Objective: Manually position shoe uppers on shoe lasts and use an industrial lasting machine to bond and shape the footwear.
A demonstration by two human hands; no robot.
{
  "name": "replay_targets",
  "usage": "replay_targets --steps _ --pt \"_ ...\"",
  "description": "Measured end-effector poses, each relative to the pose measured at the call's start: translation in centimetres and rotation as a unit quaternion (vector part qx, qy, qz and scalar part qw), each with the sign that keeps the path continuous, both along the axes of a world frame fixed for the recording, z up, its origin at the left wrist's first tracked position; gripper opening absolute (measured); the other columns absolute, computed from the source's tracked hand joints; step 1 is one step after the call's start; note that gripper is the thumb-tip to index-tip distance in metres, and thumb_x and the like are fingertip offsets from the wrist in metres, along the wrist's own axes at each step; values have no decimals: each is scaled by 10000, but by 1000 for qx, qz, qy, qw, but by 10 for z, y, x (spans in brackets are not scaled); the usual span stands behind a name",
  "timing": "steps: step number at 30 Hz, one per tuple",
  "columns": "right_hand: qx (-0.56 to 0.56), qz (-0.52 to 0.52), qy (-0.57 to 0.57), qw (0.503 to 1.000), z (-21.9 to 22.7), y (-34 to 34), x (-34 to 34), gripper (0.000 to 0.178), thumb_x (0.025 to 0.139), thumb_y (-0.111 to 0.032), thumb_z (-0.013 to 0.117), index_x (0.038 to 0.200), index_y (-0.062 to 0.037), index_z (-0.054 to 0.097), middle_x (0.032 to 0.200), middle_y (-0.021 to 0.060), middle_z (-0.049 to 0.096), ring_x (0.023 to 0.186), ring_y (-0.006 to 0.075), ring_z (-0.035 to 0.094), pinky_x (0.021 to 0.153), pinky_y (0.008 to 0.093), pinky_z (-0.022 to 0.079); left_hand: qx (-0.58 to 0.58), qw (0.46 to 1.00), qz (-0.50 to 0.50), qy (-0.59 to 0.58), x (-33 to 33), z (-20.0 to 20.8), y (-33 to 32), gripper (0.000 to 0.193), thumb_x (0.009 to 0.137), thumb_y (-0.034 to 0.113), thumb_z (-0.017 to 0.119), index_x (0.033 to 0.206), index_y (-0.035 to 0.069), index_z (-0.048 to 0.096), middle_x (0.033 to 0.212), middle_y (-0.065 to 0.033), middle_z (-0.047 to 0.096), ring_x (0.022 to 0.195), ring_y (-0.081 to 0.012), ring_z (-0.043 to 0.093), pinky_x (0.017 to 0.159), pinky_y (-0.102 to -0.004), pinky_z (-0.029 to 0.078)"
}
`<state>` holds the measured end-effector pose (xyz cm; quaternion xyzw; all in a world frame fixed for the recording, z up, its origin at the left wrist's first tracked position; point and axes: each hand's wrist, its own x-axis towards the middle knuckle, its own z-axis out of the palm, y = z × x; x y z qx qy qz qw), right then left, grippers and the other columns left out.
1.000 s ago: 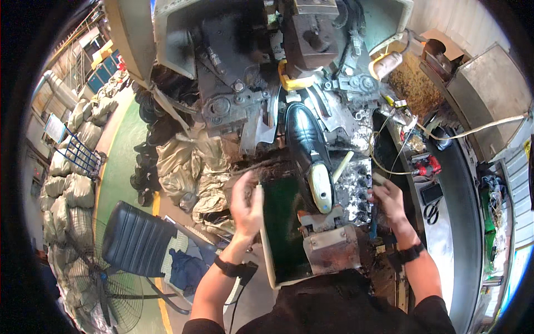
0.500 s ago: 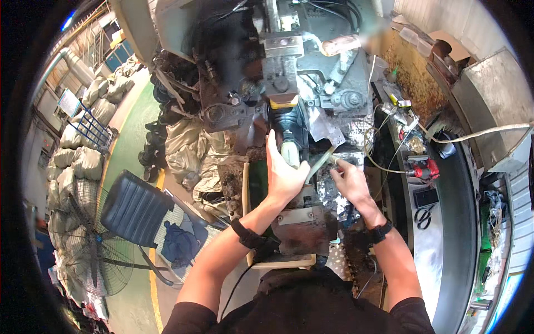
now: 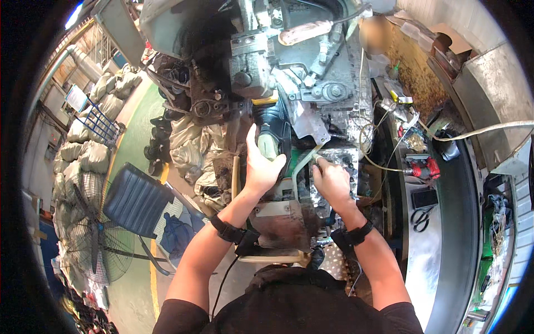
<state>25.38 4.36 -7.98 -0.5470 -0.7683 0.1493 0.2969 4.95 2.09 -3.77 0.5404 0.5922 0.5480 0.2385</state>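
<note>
My left hand (image 3: 262, 170) is wrapped round the near end of a dark, glossy piece with a pale green end (image 3: 268, 146). Its index finger lies along the left side and the thumb is on the right. The piece sits below a metal block of the machine (image 3: 248, 78); its exact kind is unclear. My right hand (image 3: 335, 182) is closed, fingertips pinching at a thin pale green strip (image 3: 302, 165). That strip curves down between my hands from near a flat metal plate (image 3: 309, 126). My right fingertips are partly hidden.
A wooden-handled tool (image 3: 303, 33) lies on the machine. To the right, a bench holds a red power tool (image 3: 425, 168), black scissors (image 3: 421, 220) and a loose hose (image 3: 478, 132). An office chair (image 3: 139, 200) and a caged fan (image 3: 97, 228) stand left, near stacked sacks (image 3: 92, 156).
My view has shifted, so the machine sits further left and lower. Both hands stay at the piece and the strip; the strip now hangs in a steeper curve towards me.
</note>
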Motion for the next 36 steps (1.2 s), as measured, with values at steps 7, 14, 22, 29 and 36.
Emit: replay_targets --steps 7,14,22,29,36 --pt "-1 0 15 1000 -1 1 2 277 945 -277 628 1134 -96 719 822 214 721 767 420 701 737 509 555 14 999 34 37 3 6 -4 988 750 52 799 1570 32 248 1349 -209 574 1227 -278 579 1088 -383 441" --pt "27 15 30 999 -1 2 1 273 945 -231 611 1163 -99 710 809 200 724 749 416 697 713 508 556 26 998 31 43 2 5 -3 980 750 51 788 1568 11 250 1390 -209 535 1267 -276 545 1110 -376 415" --pt "18 8 36 999 -2 3 2 228 942 -230 611 1091 -88 709 803 206 716 742 425 690 702 519 549 54 987 70 131 -5 -9 0 968 739 67 798 1557 -1 284 1420 -205 495 1293 -271 515 1122 -373 397" --pt "29 6 50 998 -2 2 1 195 940 -221 612 1035 -76 701 772 205 707 724 429 684 681 525 545 55 994 45 88 -4 -9 0 967 738 80 803 1548 -22 284 1414 -205 499 1292 -275 515 1130 -375 394" --pt "15 0 44 999 0 1 1 182 944 -219 610 1004 -69 695 756 201 705 714 428 684 678 518 545 51 993 45 92 -4 -7 -2 964 747 86 800 1547 -30 276 1427 -216 496 1307 -278 514 1136 -379 393"
